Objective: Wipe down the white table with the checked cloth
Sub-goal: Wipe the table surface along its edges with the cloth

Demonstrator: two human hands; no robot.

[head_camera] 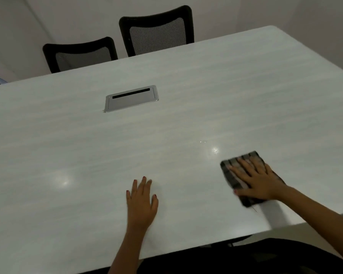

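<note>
Wiping looks to be under way, with most of it probably left. Nearest, the left hand (142, 200) lies flat on the table (166, 135), fingers straight and slightly spread, holding nothing; it seems to be bracing the person. To its right and a little farther out, the right hand (255, 179) presses the cloth (234, 180) flat against the tabletop, fingers spread straight across it and the thumb out to the left, not curled round it. The folded cloth shows beyond the fingertips, left of the palm and under the wrist, close to the table's near right edge. Both forearms reach in from the near edge. No streaks or damp marks tell wiped surface from unwiped, only spots of glare just beyond the cloth and left of the left hand, so the share done cannot be read. Judged by the cloth's place, the wide stretch ahead of both hands awaits, including around the hatch (132, 98) well beyond the left hand. Two chairs (156, 30) stand past the far edge.
</note>
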